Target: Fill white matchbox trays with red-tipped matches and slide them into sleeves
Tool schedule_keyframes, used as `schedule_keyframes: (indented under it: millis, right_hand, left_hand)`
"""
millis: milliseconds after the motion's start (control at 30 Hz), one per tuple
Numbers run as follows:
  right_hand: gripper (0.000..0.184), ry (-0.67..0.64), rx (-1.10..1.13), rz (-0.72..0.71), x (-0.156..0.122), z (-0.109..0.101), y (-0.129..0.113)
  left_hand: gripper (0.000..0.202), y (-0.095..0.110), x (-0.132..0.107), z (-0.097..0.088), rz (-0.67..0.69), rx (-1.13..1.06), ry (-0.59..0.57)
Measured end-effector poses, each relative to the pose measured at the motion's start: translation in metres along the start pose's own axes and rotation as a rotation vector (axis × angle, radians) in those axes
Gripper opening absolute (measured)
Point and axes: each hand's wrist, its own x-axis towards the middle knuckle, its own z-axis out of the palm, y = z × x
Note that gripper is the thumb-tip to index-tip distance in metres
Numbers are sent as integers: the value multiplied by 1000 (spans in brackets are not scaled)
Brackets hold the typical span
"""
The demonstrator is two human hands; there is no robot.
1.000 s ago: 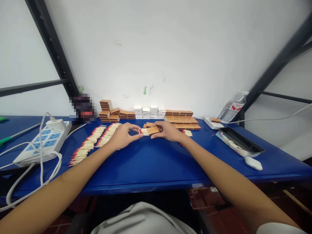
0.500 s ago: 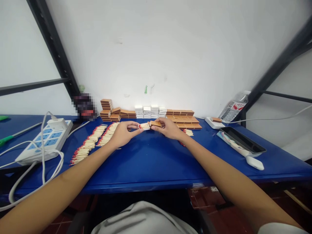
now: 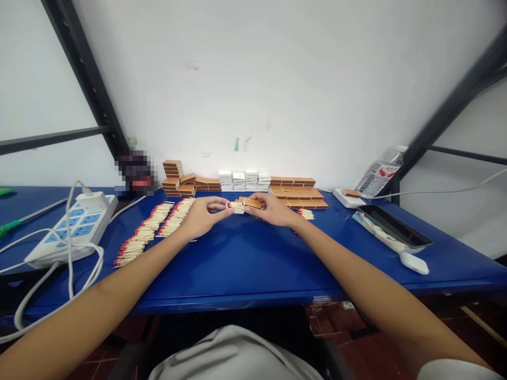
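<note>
My left hand [image 3: 202, 215] pinches the end of a small white tray full of red-tipped matches [image 3: 235, 206]. My right hand [image 3: 273, 209] grips the orange matchbox sleeve [image 3: 252, 202], which sits over the tray's other end. Both hands are held just above the blue table [image 3: 245, 264], near its middle. Rows of loose matches [image 3: 154, 228] lie on the table to the left of my left hand. A few more matches [image 3: 304, 214] show behind my right wrist.
Stacks of orange matchboxes [image 3: 178, 182], white trays [image 3: 243, 181] and flat orange sleeves [image 3: 299, 192] line the wall. A white power strip [image 3: 71, 227] with cables lies left. A plastic bottle [image 3: 378, 174], a black tray [image 3: 392, 227] and a white mouse [image 3: 414, 262] are right.
The sleeve has slid further over the match tray, so less of the tray shows. Both hands have shifted slightly away from me, toward the wall.
</note>
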Motion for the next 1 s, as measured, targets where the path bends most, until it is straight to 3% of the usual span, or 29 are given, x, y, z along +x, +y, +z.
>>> schedule_keyframes:
  millis: [333, 633, 867, 1000]
  right_hand:
    - [43, -26, -29, -103, 0, -1, -1]
    - [47, -62, -63, -127, 0, -3, 1]
    - [43, -17, -14, -132, 0, -2, -2]
    - [48, -58, 87, -54, 0, -3, -4]
  left_hand:
    - [66, 15, -3, 0, -169, -159, 6]
    - [66, 19, -5, 1, -198, -221, 12]
    - [63, 14, -5, 0, -161, -185, -29]
    - [60, 15, -6, 0, -164, -223, -62]
